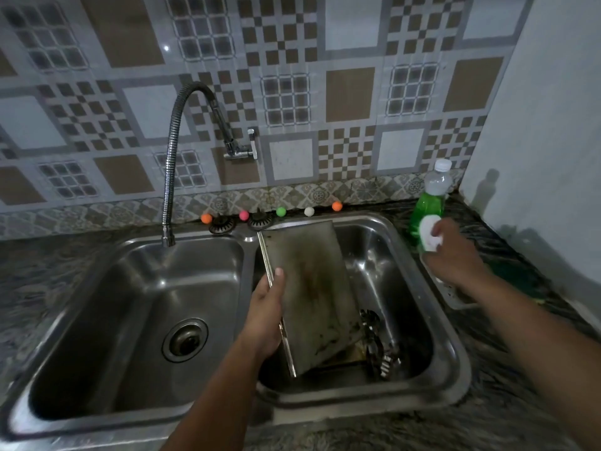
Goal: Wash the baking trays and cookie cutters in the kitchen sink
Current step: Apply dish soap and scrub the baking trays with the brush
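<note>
The left hand (pixel 265 315) grips a stained baking tray (pixel 312 294) by its edge; cookie cutters (pixel 379 346) lie beside, unwashed. The right hand (pixel 455 252) holds a white sponge (pixel 428 234). Washing looks barely begun.

— Where is the tray, reckoned from the sink (pixel 247 237)?

— I hold the baking tray (pixel 312 294) tilted on edge in the sink's right basin, its stained face turned up. My left hand (pixel 265 315) grips its left rim, thumb on the face, at the sink's dividing wall.

— And the cutters?

— The cookie cutters (pixel 379 346) lie at the bottom of that basin, just right of the tray's lower end.

— Your other hand?

— My right hand (pixel 453 252) is over the counter (pixel 520 402) beyond the sink's right rim, its grip closed on something white (pixel 427 234), against a green soap bottle (pixel 429 203). The tap hose (pixel 170 164) arches over the left basin.
</note>
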